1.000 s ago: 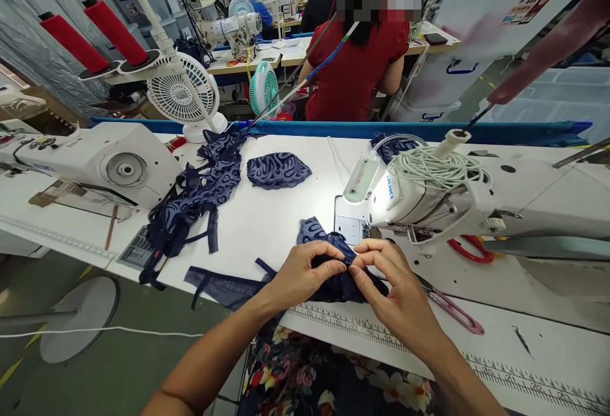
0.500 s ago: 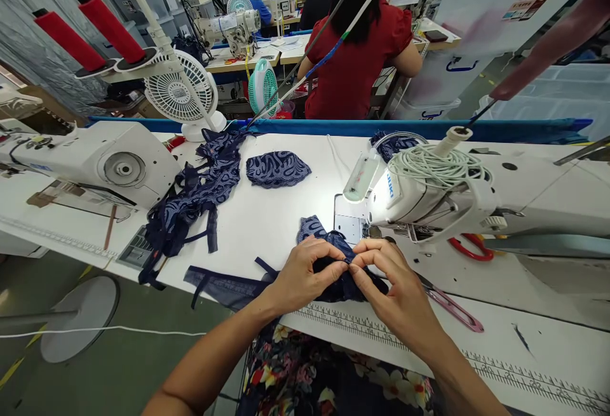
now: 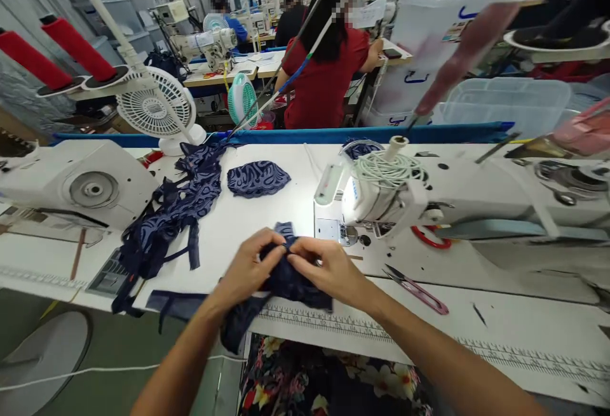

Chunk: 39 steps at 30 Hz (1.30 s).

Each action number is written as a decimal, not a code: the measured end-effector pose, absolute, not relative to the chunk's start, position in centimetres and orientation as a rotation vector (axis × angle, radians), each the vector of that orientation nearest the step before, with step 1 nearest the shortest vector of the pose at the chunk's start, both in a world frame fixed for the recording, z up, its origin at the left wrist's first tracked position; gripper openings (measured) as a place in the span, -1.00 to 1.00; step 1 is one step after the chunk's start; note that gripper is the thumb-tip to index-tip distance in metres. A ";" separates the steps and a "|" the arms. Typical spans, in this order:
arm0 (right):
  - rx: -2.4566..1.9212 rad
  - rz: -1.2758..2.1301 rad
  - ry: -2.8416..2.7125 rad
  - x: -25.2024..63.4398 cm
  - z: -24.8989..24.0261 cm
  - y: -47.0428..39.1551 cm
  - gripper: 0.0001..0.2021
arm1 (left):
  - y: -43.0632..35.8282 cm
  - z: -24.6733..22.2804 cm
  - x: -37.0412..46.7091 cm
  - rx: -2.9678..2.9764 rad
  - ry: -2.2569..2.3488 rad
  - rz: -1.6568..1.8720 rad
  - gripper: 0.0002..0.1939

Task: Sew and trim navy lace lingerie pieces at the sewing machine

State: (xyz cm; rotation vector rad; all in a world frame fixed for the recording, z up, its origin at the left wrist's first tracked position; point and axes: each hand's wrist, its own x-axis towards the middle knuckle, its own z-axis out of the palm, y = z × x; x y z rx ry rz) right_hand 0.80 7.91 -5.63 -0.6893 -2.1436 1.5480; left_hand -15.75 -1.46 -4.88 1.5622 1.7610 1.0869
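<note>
A navy lace garment piece (image 3: pixel 302 282) hangs between my two hands above the front of the white table (image 3: pixel 267 225). My left hand (image 3: pixel 252 263) pinches its upper edge, thumb against fingers. Close beside it, my right hand (image 3: pixel 328 263) is closed on the same fabric, fingertips almost touching the left ones. A strip of the navy cloth drapes over the table's front edge below my left wrist. To the right of my right hand lie pink-handled thread snips (image 3: pixel 422 292). Just beyond it is the sewing machine's needle area (image 3: pixel 350 232).
A navy patterned cup piece (image 3: pixel 258 179) lies mid-table. Left of it is a heap of navy lace pieces (image 3: pixel 176 213). A sewing machine (image 3: pixel 381 194) stands right, another (image 3: pixel 81 181) left. Red-handled scissors (image 3: pixel 431 238) lie under the right machine's arm. A person in red (image 3: pixel 326 73) sits ahead.
My view has shifted to the right. Both hands have drawn the navy garment piece away from the machine's needle area, still pinching it close together. The person in red has raised an arm.
</note>
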 end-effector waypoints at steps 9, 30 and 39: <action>-1.087 2.006 -1.811 3.7 -7.8 9.0 -0.59 | 5.7 -3.9 -14.0 2.044 1.613 0.453 -0.84; -0.869 0.377 -2.508 10.1 -13.6 12.0 -0.69 | 9.5 -11.9 -9.3 1.804 2.000 0.654 -0.60; -0.797 0.289 -2.548 10.1 -14.0 11.7 -0.69 | 4.5 -11.1 -7.9 2.468 1.780 0.563 -0.72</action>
